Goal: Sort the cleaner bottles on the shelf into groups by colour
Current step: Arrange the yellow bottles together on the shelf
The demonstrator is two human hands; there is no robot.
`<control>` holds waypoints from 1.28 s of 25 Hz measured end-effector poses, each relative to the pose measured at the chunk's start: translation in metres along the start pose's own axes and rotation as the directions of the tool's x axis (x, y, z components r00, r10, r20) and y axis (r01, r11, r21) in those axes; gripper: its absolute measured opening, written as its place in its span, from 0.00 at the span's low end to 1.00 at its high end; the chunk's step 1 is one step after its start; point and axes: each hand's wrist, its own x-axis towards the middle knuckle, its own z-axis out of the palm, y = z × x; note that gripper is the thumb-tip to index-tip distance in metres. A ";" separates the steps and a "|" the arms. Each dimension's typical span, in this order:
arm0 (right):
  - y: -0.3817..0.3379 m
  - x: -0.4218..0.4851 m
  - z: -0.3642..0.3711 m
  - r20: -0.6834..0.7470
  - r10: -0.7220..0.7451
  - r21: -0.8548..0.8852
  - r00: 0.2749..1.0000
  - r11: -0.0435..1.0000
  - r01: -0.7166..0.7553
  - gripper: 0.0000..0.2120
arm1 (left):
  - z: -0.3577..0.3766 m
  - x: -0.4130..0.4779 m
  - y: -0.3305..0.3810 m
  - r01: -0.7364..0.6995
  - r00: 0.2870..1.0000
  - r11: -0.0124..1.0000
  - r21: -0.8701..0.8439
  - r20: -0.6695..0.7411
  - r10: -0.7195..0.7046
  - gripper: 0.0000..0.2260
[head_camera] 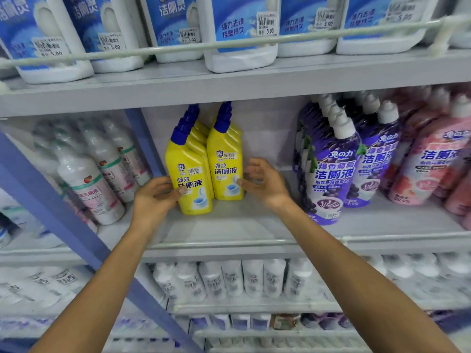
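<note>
blue upright post, left | white wire rail, above | price stickers, 5.00

The left hand and right hand are bare. The left forearm and right forearm are bare to the frame edge.

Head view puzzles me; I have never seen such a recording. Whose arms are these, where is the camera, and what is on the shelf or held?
No machine here: a person wears a camera on the head, looking at their own arms. The left hand grips the left yellow bottle, thumb across its label. The right hand touches the right yellow bottle with its thumb; a grip is unclear. Both stand on the grey shelf, with purple bottles and pink bottles to the right.
</note>
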 end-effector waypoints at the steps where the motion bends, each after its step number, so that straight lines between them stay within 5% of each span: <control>1: -0.005 -0.009 -0.006 -0.003 -0.002 -0.016 1.000 1.000 0.002 0.27 | -0.001 -0.004 0.005 -0.017 1.000 1.000 0.024 -0.003 0.017 0.20; 6: -0.039 -0.085 -0.045 0.009 -0.094 -0.257 0.996 0.962 0.093 0.34 | 0.002 -0.057 0.014 -0.079 0.995 0.997 -0.026 0.060 0.080 0.30; 11: -0.068 -0.160 -0.099 0.006 -0.079 -0.291 0.997 0.954 0.077 0.32 | 0.058 -0.122 0.029 -0.080 0.956 0.977 -0.197 0.264 0.131 0.42; 19: -0.074 -0.201 -0.205 -0.165 -0.100 -0.273 0.981 0.961 0.053 0.33 | 0.156 -0.146 0.073 -0.169 0.879 0.981 -0.098 0.436 0.195 0.35; 25: -0.054 -0.169 -0.271 -0.159 -0.123 -0.197 0.980 0.976 0.090 0.31 | 0.223 -0.134 0.091 -0.249 0.887 0.968 0.013 0.404 0.222 0.30; 32: -0.030 -0.078 -0.305 -0.089 -0.124 -0.191 0.988 0.976 0.105 0.39 | 0.265 -0.120 0.086 -0.233 0.960 0.968 0.093 0.179 0.214 0.31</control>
